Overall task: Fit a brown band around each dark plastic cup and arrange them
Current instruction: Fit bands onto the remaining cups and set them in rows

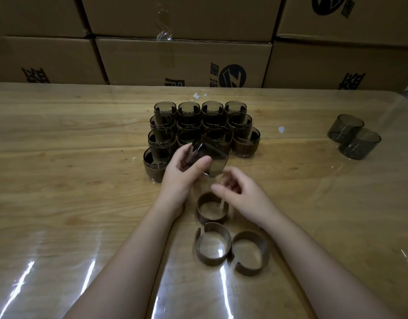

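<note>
The left hand [182, 173] is gripping a tilted cup [209, 157] right by the banded cups [246, 141], risking a knock, while the right hand [244, 194] is hovering, fingers [218, 188] curled, over a band [212, 210], its grasp unclear.

Stacked cardboard boxes [182, 58] behind a plastic-covered wooden table [60, 157]

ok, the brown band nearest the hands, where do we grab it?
Probably its wall, pinched from straight above with one finger inside and the thumb outside. The band stands on edge on the table, ring opening up, so the top rim is free. Take the near-right arc, closest to the right hand; the left hand holds a cup.
</note>
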`<action>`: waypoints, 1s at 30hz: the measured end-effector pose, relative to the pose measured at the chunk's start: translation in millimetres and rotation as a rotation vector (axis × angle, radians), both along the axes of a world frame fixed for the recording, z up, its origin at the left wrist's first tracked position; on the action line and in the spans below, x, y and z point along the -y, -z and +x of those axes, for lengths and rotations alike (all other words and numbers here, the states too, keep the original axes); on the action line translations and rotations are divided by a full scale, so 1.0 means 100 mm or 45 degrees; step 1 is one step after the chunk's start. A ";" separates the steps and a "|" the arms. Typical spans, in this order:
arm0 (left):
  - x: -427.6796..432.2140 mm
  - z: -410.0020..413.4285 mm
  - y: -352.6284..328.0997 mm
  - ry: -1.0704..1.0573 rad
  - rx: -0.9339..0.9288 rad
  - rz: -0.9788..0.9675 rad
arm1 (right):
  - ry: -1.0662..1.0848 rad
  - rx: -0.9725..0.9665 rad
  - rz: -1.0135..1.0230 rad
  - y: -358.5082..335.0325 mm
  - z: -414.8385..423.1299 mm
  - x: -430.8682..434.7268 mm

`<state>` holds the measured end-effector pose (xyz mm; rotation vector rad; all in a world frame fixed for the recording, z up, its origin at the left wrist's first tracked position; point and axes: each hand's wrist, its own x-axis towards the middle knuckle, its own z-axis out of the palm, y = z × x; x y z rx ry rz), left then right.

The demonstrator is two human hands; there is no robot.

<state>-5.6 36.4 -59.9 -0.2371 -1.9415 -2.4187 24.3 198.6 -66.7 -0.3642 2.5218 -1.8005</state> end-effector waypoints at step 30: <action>-0.06 0.08 -0.01 0.050 -0.103 -0.452 | 0.192 0.244 -0.952 -0.13 -0.07 -0.21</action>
